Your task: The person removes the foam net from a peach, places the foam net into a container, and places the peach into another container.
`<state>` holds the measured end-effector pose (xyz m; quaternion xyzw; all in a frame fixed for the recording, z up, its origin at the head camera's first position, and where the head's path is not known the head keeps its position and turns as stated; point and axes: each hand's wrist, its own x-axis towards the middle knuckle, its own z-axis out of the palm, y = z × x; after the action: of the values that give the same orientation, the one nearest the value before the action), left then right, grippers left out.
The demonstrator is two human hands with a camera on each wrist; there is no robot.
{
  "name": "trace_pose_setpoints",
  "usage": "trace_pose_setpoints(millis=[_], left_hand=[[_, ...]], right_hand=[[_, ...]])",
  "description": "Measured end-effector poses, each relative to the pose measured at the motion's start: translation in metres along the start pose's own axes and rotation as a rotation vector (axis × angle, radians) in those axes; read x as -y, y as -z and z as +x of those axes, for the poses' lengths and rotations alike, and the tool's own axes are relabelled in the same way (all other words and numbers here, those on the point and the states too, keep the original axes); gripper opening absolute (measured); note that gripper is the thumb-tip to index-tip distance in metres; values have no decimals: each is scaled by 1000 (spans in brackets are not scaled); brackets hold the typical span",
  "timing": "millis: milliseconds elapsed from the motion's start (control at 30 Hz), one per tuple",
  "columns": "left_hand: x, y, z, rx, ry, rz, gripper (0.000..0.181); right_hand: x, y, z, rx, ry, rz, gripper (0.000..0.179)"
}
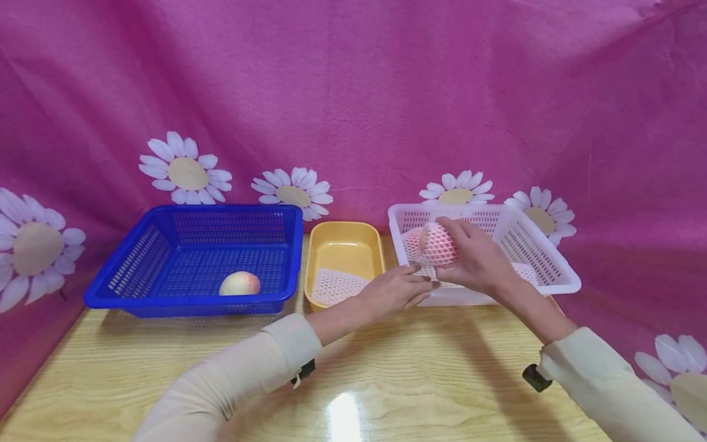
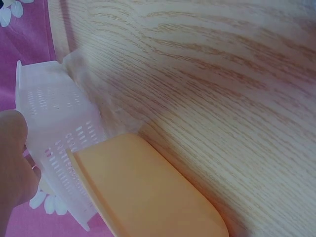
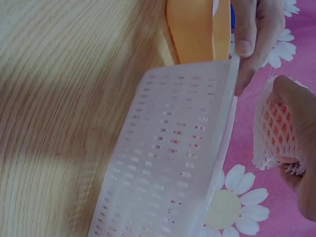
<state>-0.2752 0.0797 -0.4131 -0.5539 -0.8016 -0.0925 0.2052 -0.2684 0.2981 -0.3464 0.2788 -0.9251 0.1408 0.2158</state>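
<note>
A peach (image 1: 240, 283) sits in a blue basket (image 1: 193, 301) at left, foam netting (image 1: 336, 286) in a yellow tray (image 1: 347, 255) at center. Right of center, the left hand (image 1: 396, 290), fingers loose, is at a white basket's (image 1: 562, 286) rim; above it, net-wrapped fruit (image 1: 439, 245) is gripped by the right hand (image 1: 477, 259).

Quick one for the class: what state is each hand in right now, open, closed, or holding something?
Left hand: open, beside the white basket.
Right hand: closed, holding a foam-netted fruit.
</note>
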Motion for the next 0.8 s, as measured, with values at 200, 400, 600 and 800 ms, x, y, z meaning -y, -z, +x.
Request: trace_pose_setpoints(millis=[200, 400, 600, 800], left_hand=[[-1, 1, -3, 2, -16, 61, 34], [1, 8, -15, -11, -25, 58, 37], [1, 21, -34, -37, 61, -99, 39], [1, 32, -48, -102, 86, -153, 38]], right_hand=[[6, -2, 3, -8, 12, 18, 94], [12, -2, 5, 6, 7, 36, 96], [18, -4, 6, -20, 56, 54, 92], [23, -7, 9, -35, 89, 43, 90]])
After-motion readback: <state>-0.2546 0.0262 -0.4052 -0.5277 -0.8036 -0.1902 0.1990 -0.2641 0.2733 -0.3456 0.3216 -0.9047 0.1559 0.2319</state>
